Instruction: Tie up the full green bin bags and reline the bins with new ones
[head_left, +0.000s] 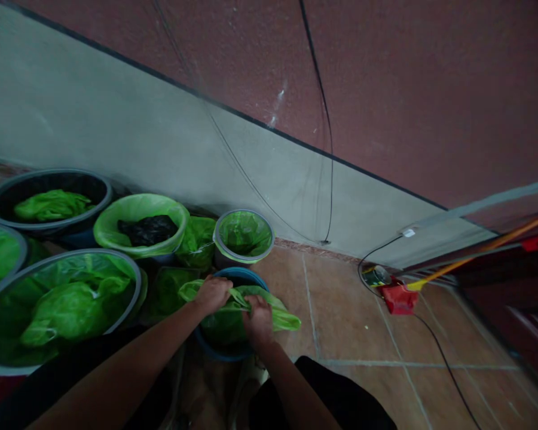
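Note:
Both hands are over a blue bin [251, 276] in front of me, each closed on a green plastic bag [224, 327] that sits inside it. My left hand [213, 294] grips the bag's gathered upper edge on the left. Close by on the right, my right hand [257, 318] pinches the same bag, a loose flap of which spreads over the bin's right rim. The fingertips of both hands are partly hidden in the folds. Just behind stands a smaller grey-rimmed bin [244, 236] lined with green plastic.
At left stand several bins, including a large grey-rimmed bin [134, 269] with a knotted green bag and a green-lined bin [103, 230] holding black plastic. A red dustpan [399, 297], a yellow-handled tool [475, 257], a can [376, 276] and a black cable [448, 364] lie right on the tiled floor.

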